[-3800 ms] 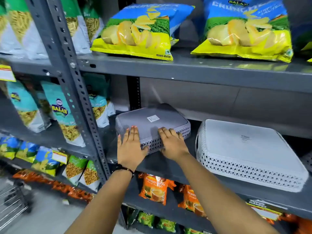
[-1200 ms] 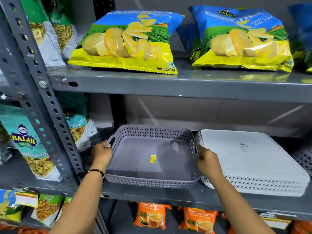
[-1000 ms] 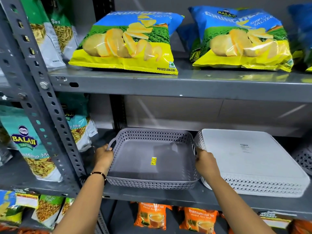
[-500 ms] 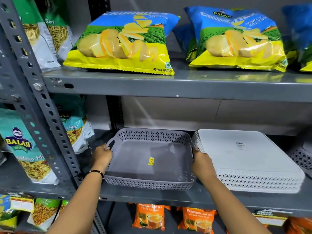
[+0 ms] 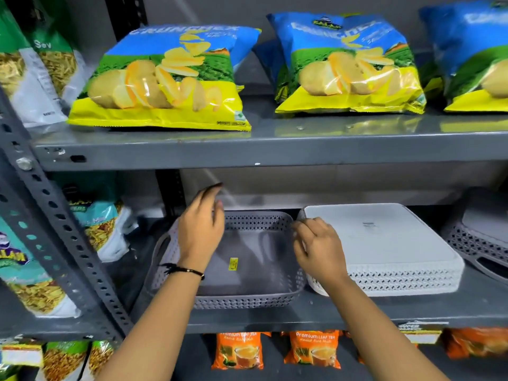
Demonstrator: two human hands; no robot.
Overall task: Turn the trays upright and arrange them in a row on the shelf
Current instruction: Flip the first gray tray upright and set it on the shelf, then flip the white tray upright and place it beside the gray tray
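Observation:
A grey perforated tray point(image 5: 247, 301) stands upright on the middle shelf point(image 5: 302, 316), a yellow sticker on its floor. Right of it a white tray point(image 5: 384, 243) lies upside down, bottom up. A third grey tray point(image 5: 478, 243) shows at the far right, partly cut off. My left hand point(image 5: 200, 229) hovers over the grey tray's left side with fingers apart, holding nothing. My right hand point(image 5: 319, 248) is above the gap between the grey and white trays, fingers loosely curled and empty.
Large chip bags point(image 5: 165, 83) lie on the shelf above, whose edge point(image 5: 275, 149) hangs low over the trays. A slotted upright post point(image 5: 55, 215) stands at the left, with snack packs point(image 5: 96, 221) behind it. Orange tea packets point(image 5: 239, 350) sit below.
Both hands have let go of the grey tray's handles and lifted above it. The left hand moved right over the tray. The grey tray, earlier bottom up, now rests upright.

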